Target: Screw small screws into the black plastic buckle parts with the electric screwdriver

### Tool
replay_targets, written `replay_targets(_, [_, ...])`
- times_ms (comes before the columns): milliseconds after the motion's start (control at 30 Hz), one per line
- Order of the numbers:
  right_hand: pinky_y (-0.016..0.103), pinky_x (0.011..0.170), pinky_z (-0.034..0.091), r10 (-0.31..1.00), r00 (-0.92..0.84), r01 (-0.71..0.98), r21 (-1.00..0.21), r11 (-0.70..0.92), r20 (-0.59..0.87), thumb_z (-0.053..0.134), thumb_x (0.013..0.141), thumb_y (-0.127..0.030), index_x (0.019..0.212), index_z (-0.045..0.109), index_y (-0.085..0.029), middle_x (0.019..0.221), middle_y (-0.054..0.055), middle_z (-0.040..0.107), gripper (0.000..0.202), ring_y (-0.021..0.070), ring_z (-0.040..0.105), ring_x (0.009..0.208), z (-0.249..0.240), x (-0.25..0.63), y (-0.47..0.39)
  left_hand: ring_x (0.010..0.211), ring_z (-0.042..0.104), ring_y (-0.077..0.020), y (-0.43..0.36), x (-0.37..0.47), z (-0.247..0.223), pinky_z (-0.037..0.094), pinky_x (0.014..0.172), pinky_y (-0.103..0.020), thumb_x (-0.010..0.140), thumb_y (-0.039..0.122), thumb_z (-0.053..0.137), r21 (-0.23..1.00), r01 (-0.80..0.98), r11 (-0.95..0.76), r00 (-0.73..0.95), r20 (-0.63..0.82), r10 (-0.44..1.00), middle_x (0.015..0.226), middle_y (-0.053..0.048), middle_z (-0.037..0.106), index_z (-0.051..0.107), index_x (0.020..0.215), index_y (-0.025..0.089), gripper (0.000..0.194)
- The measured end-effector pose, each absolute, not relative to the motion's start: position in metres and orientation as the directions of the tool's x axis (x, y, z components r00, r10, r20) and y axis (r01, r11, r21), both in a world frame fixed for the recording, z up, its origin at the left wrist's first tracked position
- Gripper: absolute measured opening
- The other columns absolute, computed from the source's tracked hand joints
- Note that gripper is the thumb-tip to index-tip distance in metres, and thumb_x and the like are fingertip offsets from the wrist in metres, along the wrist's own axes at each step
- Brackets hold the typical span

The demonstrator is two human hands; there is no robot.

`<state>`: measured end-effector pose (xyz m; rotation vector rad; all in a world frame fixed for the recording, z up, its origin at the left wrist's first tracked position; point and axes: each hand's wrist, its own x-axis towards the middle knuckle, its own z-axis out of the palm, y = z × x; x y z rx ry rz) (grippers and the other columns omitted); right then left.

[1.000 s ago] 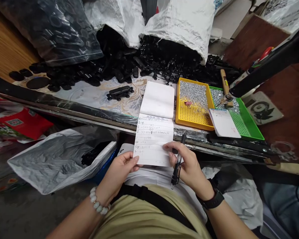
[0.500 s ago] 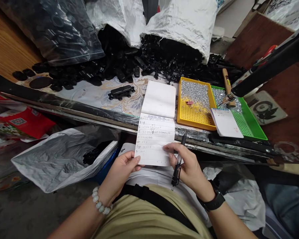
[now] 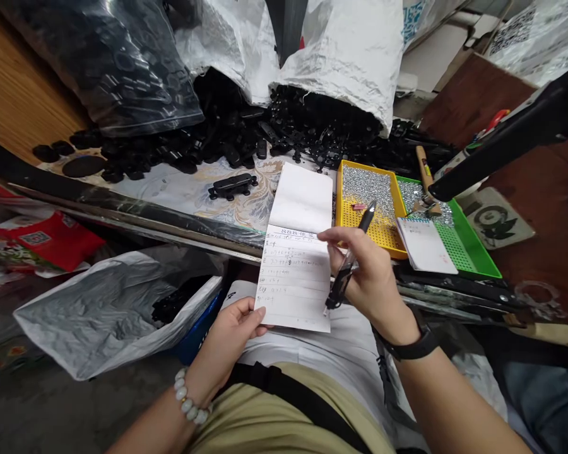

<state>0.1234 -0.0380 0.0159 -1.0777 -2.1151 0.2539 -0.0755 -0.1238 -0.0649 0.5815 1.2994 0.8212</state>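
Note:
An open notepad (image 3: 296, 296) with handwritten lines hangs partly over the table edge, its blank upper leaf lying on the table. My left hand (image 3: 239, 325) pinches its lower left corner between thumb and fingers. In my right hand (image 3: 366, 265) a black pen (image 3: 348, 271) is held slantwise, and the index finger points at the top printed line on the right side. Left of the notepad, a small black plastic part with little wheels (image 3: 233, 186) lies on the patterned tabletop.
A yellow tray (image 3: 400, 200) and a green tray (image 3: 490, 261) hold small silvery pieces; a second small notepad (image 3: 428, 246) leans across them. Black parts (image 3: 170, 148) spill from white sacks (image 3: 345, 57) behind. A grey-lined bag (image 3: 108, 309) stands at the left below the table.
My right hand with the pen has moved up along the page, from the lower right edge to the top line. My left hand keeps hold of the corner. The view has shifted slightly.

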Motion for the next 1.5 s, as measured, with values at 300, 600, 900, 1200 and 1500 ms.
replay_targets(300, [0.03,0.071,0.045,0.781,-0.45,0.634,-0.462,0.62,0.432,0.043,0.078,-0.002,0.103,0.05,-0.019,0.091,0.007,0.062,0.031,0.0189,0.057,0.083,-0.011,0.123,-0.048,0.078,0.056,-0.0143,-0.122,-0.076,-0.066,0.049,0.069,-0.023,0.068,0.038,0.067,0.771,-0.209,0.601,0.048,-0.606,0.794,0.086,-0.004,0.065,0.065,0.08,0.016,0.026])
replay_targets(600, [0.03,0.07,0.039,0.901,-0.415,0.904,-0.051,0.424,0.128,0.039,0.078,0.0,0.113,0.05,-0.013,0.091,0.014,0.06,0.039,0.0229,0.054,0.084,0.021,0.104,0.081,0.075,0.056,-0.0126,-0.123,-0.075,-0.069,0.048,0.068,-0.021,0.066,0.041,0.07,0.772,-0.205,0.601,0.041,-0.607,0.794,0.082,-0.003,0.066,0.064,0.079,0.016,0.029])
replay_targets(900, [0.032,0.069,0.038,0.873,-0.479,0.877,0.084,0.472,0.093,0.037,0.083,-0.003,0.107,0.051,-0.013,0.087,0.014,0.061,0.029,0.0229,0.055,0.077,0.014,0.092,0.079,0.074,0.058,-0.0133,-0.122,-0.074,-0.069,0.047,0.066,-0.02,0.061,0.044,0.073,0.763,-0.221,0.607,-0.005,-0.623,0.782,0.078,-0.003,0.066,0.063,0.075,0.016,0.032])
replay_targets(1200, [0.034,0.069,0.035,0.843,-0.514,0.858,0.127,0.498,0.162,0.036,0.082,-0.002,0.101,0.053,-0.015,0.082,0.012,0.061,0.028,0.0239,0.054,0.077,0.013,0.09,0.081,0.07,0.055,-0.0131,-0.124,-0.072,-0.066,0.048,0.065,-0.022,0.062,0.044,0.072,0.786,-0.235,0.571,0.012,-0.586,0.811,0.073,-0.002,0.063,0.063,0.072,0.016,0.031])
replay_targets(1500, [0.041,0.084,0.03,0.653,-0.655,0.743,0.164,0.65,0.381,0.033,0.086,-0.004,0.104,0.055,-0.018,0.087,0.009,0.058,0.031,0.0227,0.046,0.086,0.021,0.099,-0.003,0.08,0.056,-0.0155,-0.123,-0.075,-0.066,0.049,0.072,-0.024,0.07,0.042,0.066,0.79,-0.23,0.568,0.089,-0.564,0.821,0.086,-0.005,0.064,0.06,0.08,0.016,0.029])
